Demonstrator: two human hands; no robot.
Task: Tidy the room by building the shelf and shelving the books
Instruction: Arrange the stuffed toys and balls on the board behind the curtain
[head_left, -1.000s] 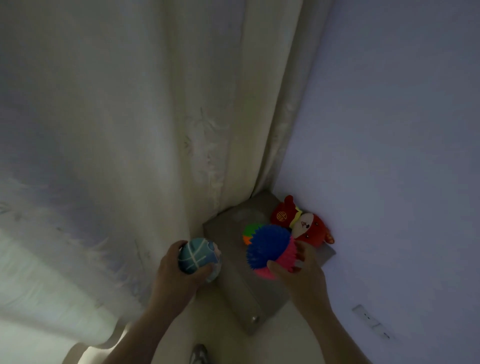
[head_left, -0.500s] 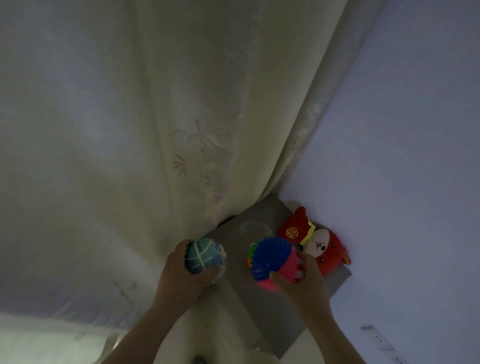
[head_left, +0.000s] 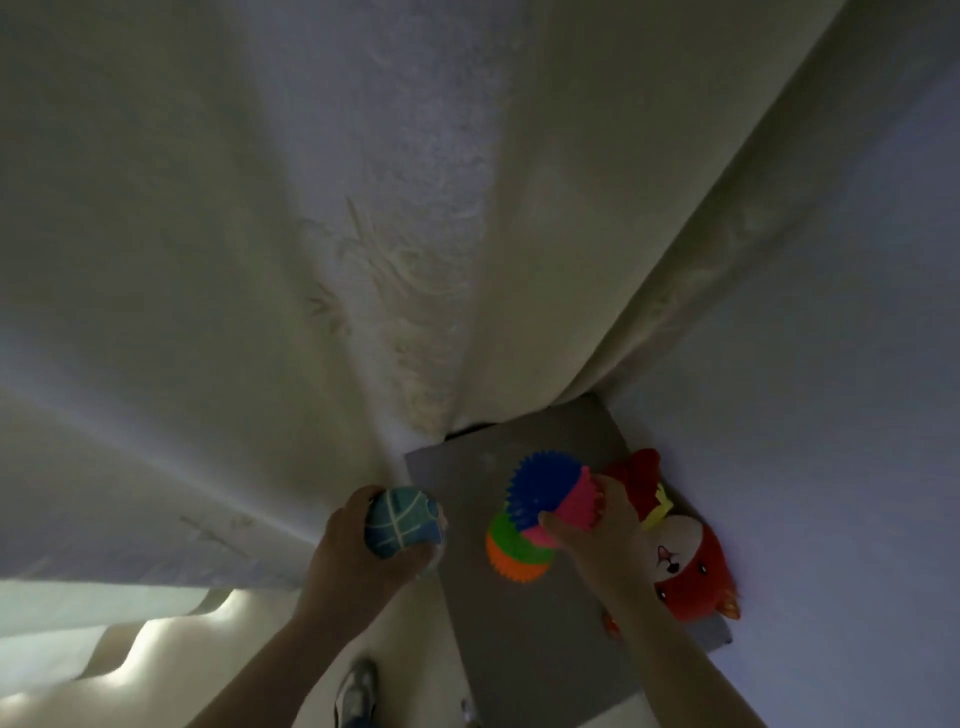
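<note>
**Grey top fills with toys, no books in sight**

Head view: over the last second the right hand has carried the blue and pink spiky ball farther back over the grey top. That uncovers a green and orange spiky ball lying just in front of it. Fingers and thumb curl round the blue ball. The left hand grips a teal ball at the top's left edge, as before.

This looks like toy sorting, with book shelving not begun. Whether the top belongs to the shelf, I cannot tell.

A red fox toy lies against the wall. The curtain crowds the back corner, and a shoe shows below.
</note>
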